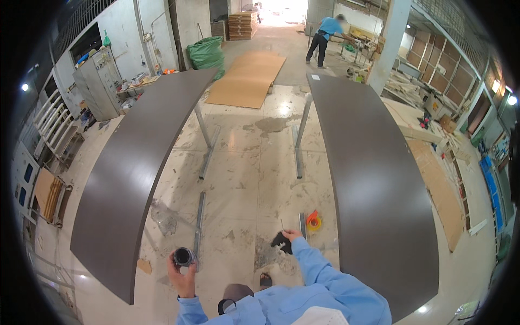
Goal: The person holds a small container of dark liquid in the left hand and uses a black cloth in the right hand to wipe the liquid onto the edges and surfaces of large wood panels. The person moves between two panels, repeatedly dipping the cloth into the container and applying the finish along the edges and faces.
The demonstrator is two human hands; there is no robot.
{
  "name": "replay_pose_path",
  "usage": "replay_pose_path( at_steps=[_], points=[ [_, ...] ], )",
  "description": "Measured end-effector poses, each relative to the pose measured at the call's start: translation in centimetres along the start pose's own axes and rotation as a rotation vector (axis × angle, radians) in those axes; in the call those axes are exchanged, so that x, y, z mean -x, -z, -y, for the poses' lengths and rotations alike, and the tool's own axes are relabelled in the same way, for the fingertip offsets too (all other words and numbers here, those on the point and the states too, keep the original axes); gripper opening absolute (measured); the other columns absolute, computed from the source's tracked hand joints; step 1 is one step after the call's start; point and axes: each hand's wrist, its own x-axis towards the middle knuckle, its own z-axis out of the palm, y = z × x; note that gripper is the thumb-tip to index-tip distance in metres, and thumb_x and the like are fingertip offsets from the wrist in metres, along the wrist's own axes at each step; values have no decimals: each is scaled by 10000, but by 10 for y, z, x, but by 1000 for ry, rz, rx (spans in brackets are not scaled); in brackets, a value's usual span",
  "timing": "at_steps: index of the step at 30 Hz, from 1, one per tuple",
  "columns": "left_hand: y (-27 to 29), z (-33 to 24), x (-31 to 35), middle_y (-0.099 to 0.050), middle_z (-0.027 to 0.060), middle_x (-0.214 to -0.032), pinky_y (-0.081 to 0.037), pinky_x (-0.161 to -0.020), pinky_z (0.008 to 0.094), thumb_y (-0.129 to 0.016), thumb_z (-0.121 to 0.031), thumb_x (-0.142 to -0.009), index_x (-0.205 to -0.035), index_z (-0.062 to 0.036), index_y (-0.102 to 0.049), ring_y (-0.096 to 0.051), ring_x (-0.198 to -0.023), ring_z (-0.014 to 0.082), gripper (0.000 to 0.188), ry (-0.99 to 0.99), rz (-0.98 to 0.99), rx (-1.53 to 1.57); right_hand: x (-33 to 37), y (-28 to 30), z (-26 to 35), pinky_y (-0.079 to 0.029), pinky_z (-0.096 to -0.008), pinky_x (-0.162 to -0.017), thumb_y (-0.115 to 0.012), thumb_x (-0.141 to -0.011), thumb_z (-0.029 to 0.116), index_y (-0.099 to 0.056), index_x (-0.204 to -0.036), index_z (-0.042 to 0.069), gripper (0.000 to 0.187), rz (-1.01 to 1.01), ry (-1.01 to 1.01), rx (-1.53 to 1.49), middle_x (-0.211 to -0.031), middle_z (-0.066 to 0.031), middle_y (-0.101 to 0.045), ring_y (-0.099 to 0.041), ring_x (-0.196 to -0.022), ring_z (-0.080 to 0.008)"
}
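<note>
My left hand (183,279) is closed around a small round can (183,257), open at the top and dark inside. It is between the left dark brown panel (122,168) and a metal floor bar (200,227). My right hand (292,234) pinches a thin stick-like tool (282,223); its exact kind is too small to make out. Just below that hand shows a black ragged patch (281,243), either a cloth or a stain, I cannot tell. Along my right side lies a second dark brown panel (374,179), raised on metal legs (303,127).
An orange and yellow tape dispenser (313,221) stands near the right panel's edge. Ahead are a cardboard sheet (246,81) on the floor and a green sack (205,56). A co-worker in blue (329,32) bends over a bench at the far right.
</note>
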Motion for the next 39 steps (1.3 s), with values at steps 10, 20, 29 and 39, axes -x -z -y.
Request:
replay_pose_path(
  at_steps=[10, 20, 29, 39],
  points=[
    [-183, 45, -259, -709, 74, -1178, -548, -921, 320, -865, -104, -806, -1317, -25, -625, -693, -1052, 165, 570, -15, 152, 84, -264, 46, 145, -588, -326, -874, -877, -896, 200, -804, -1178, 36, 334, -119, 167, 203, -1051, -75, -814, -734, -938, -154],
    [-362, 46, -553, -721, 75, -1160, -553, -891, 330, -889, -125, -802, -1301, -25, -628, -699, -1037, 170, 571, -105, 385, 116, -238, 85, 34, -481, -486, -1145, -477, -1054, 646, -655, -1437, 246, 582, 282, -434, 1131, -1434, -55, -698, -632, -1342, -353],
    [-539, 45, -759, -702, 78, -1199, -532, -961, 323, -864, -101, -825, -1336, -22, -618, -674, -1080, 164, 572, -78, 385, 83, -439, 88, 121, -475, -482, -1152, -487, -1065, 605, -645, -1442, 226, 558, 201, -643, 941, -1454, -71, -682, -630, -1347, -327],
    [-683, 37, -946, -710, 82, -1181, -552, -927, 330, -844, -92, -809, -1334, -10, -616, -689, -1050, 163, 578, -40, 273, 2, -900, 54, 459, -603, -372, -724, -879, -901, 288, -809, -1070, 35, 312, -163, -114, 142, -922, -85, -797, -728, -782, -183]
  ],
)
